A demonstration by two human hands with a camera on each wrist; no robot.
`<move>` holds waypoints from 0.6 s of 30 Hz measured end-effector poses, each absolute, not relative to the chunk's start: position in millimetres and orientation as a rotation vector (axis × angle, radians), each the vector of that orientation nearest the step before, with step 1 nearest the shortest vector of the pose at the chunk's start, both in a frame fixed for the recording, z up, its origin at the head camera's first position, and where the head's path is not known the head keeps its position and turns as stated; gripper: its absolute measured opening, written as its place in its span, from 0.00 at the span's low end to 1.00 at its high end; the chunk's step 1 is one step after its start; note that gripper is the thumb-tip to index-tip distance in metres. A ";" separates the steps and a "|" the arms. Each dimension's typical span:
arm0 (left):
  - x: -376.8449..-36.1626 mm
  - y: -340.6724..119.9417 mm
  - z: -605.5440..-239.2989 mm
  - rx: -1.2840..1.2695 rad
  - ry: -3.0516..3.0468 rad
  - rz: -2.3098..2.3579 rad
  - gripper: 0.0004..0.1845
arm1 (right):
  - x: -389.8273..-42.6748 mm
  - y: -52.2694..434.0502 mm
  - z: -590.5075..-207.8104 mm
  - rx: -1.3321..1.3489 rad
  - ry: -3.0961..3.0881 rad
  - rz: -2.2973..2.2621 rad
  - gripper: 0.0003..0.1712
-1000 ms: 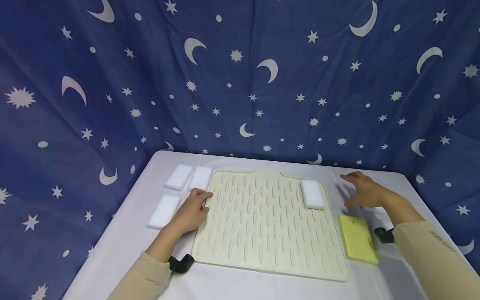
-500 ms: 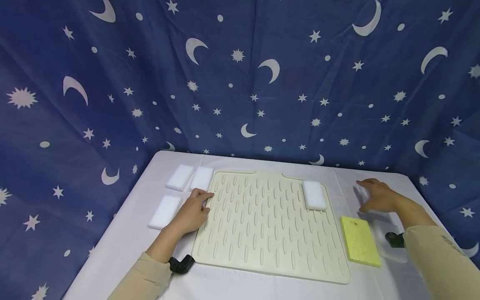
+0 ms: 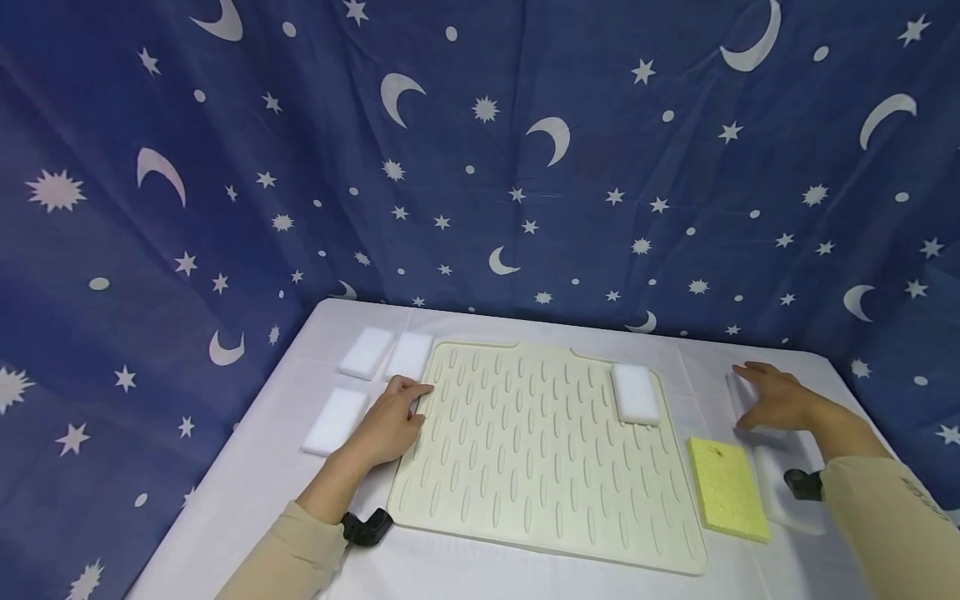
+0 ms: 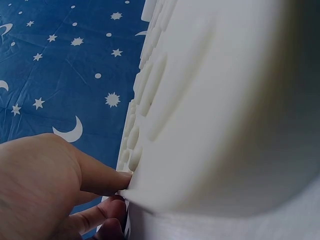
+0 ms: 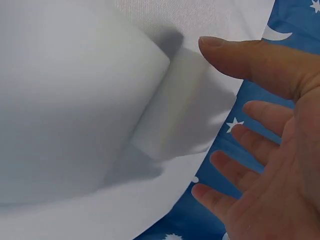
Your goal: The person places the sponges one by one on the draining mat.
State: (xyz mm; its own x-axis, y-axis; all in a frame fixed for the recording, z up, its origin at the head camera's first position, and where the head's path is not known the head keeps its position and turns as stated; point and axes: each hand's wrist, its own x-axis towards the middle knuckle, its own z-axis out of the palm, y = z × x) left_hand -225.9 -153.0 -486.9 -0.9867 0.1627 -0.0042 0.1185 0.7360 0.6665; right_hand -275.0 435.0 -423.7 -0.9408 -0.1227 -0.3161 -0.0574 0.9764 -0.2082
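Pinching cream rectangular ribbed mat [image 3: 525,450] with left hand [image 3: 390,421]; holding right hand [image 3: 776,402] spread by white foam block [image 5: 170,102], far right. Probably at pickup step, next needing a firm grip.

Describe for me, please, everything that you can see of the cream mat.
The cream mat is broad, flat and nearly rectangular, with rounded near corners and curved steps along its far edge. Rows of long oval ridges cover its top; it looks like rubber or soft plastic. It lies on the white tablecloth. One white block rests near its far right corner, and the left hand pinches its left edge.
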 end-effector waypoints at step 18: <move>-225.3 -153.9 -486.0 0.256 2.894 1.070 0.26 | -277.1 444.7 -431.7 -0.026 2.686 -0.407 0.62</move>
